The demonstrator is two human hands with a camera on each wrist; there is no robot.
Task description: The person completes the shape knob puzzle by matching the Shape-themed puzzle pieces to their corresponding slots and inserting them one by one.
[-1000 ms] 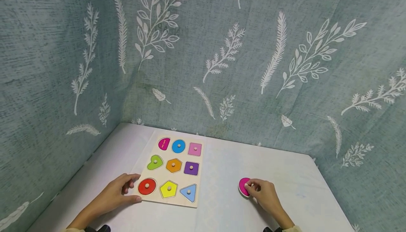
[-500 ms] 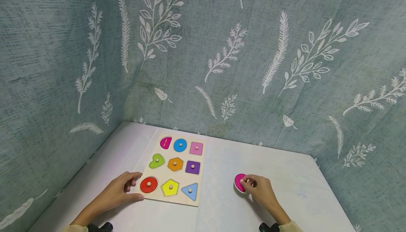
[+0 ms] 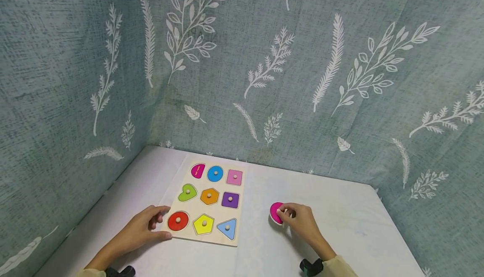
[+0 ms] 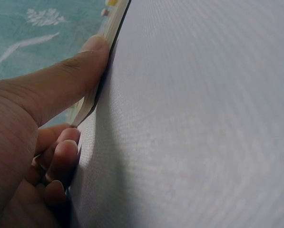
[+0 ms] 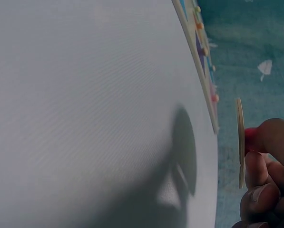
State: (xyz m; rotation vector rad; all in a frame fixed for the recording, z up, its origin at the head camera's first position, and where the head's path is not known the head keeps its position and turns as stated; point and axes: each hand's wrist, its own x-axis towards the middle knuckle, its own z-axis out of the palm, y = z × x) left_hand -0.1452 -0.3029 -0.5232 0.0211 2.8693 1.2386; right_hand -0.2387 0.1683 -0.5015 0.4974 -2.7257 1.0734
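My right hand [image 3: 300,222] pinches the knob of a magenta puzzle piece [image 3: 275,213] with a rounded edge. Seen edge-on in the right wrist view, the thin wooden piece [image 5: 240,142] is raised above the table and throws a shadow. Part of its face is hidden behind the fingers. On the left lies a wooden knob puzzle board [image 3: 190,209]. My left hand [image 3: 140,230] holds its near left corner, thumb on the front edge and index finger at the left side. At the far left corner a magenta half-round recess [image 3: 198,170] with lettering has no knobbed piece in it.
Knobbed shapes sit in the board, among them a red circle [image 3: 177,220], a yellow pentagon [image 3: 203,229], a green heart [image 3: 184,195] and a light blue triangle [image 3: 230,234]. A white cloth [image 3: 340,209] covers the table. Leaf-patterned fabric [image 3: 242,75] hangs behind and at the left.
My right hand has moved left, toward the board, carrying the magenta puzzle piece. The left hand stays at the board's corner.
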